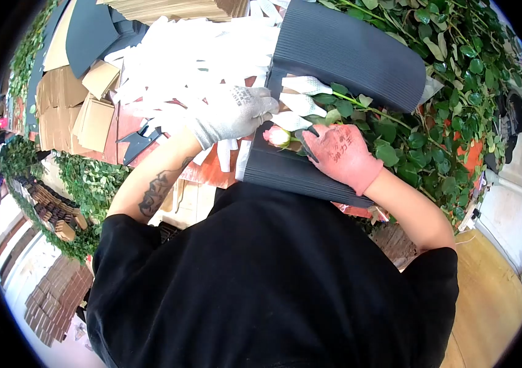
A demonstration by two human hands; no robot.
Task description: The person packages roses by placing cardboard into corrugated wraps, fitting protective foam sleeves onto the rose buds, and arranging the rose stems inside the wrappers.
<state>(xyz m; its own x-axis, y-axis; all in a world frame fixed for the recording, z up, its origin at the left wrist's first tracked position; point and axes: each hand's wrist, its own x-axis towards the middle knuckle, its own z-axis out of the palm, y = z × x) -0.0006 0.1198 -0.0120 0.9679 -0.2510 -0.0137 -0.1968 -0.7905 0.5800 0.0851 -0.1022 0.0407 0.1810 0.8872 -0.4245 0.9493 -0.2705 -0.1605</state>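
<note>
My right hand point(342, 156), in a pink glove with dark fingertips, pinches the stem of a pink rose point(277, 136) just below its bloom. The rose lies on a black corrugated sheet point(310, 175), head pointing left. My left hand point(239, 110), in a grey-white glove, has its fingers curled together beside the left ends of several white mesh sleeves; whether they grip anything is hidden. Among these sleeves, an upper one point(305, 84), a middle one point(302, 104) and a lower one point(290, 121) lie in a column above the rose, with green stems to their right.
A pile of white strips point(193, 61) spreads behind my left hand. Brown cardboard pieces point(61, 101) and a black stapler-like tool point(141, 142) lie at left. The black sheet's raised flap point(346, 49) stands beyond the sleeves. Dense leafy stems point(451, 92) crowd the right side.
</note>
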